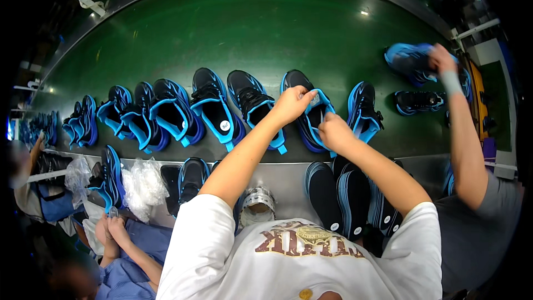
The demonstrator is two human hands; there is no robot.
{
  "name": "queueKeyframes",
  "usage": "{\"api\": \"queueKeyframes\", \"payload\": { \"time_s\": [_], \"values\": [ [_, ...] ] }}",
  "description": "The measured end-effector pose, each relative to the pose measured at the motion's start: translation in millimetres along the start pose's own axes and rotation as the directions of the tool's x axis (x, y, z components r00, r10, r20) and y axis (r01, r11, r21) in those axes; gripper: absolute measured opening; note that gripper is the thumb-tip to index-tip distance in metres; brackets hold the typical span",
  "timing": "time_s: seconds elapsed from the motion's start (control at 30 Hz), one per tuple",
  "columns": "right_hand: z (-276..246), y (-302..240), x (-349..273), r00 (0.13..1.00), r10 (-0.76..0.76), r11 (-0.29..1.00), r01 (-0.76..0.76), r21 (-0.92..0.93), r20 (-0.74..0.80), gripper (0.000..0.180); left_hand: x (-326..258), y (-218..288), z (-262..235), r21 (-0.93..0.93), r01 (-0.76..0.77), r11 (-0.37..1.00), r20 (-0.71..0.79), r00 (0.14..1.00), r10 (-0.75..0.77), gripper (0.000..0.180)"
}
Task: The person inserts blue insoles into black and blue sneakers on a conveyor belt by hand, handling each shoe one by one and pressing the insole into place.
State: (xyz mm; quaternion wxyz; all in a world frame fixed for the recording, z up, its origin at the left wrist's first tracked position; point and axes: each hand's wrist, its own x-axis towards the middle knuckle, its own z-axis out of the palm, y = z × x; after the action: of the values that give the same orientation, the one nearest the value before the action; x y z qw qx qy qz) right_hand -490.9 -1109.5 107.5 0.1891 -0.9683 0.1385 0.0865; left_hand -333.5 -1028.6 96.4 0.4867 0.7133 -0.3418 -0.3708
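Note:
A black running shoe (308,132) with a bright blue lining lies in front of me on the green table, toe pointing away. My left hand (292,105) is closed on the shoe's tongue area, thumb and fingers pinching. My right hand (337,135) is curled at the collar opening, its fingertips partly hidden inside; a thin pale edge shows beside them, too small to name. To the left stands a matching shoe (247,90), and to the right another shoe (362,105). Stacked black insoles (353,200) with blue edges and round white stickers rest near my right forearm.
More shoes (211,108) line the green table (222,22) to the left. A tape roll (258,203) and crumpled clear plastic (144,186) lie along the near metal edge. A co-worker's hand (442,58) holds a blurred shoe at right; another person's hands (115,229) are at lower left.

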Motion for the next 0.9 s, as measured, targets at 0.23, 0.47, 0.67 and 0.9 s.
{"api": "queueKeyframes", "payload": {
  "time_s": [0.23,0.47,0.67,0.9],
  "values": [
    [26.0,-0.6,22.1,0.999,0.027,0.987,-0.023,-0.158,0.022,0.019,0.3,-4.2,3.6,0.043,-0.024,0.999,-0.026,0.999,0.025,0.041],
    [19.7,-1.8,39.6,0.914,0.100,0.918,0.067,-0.390,0.393,0.028,2.6,-2.9,-2.3,0.097,0.037,0.995,0.014,0.999,-0.038,0.046],
    [27.9,4.9,47.0,0.860,-0.008,0.781,0.324,-0.534,0.511,0.029,6.2,-12.2,-2.2,0.099,0.037,0.994,-0.129,0.991,-0.024,0.045],
    [13.2,8.9,31.4,0.858,-0.215,0.830,0.412,-0.376,0.466,0.023,5.4,-6.2,11.3,0.690,-0.269,0.672,-0.116,0.875,0.470,0.027]
  ]
}}
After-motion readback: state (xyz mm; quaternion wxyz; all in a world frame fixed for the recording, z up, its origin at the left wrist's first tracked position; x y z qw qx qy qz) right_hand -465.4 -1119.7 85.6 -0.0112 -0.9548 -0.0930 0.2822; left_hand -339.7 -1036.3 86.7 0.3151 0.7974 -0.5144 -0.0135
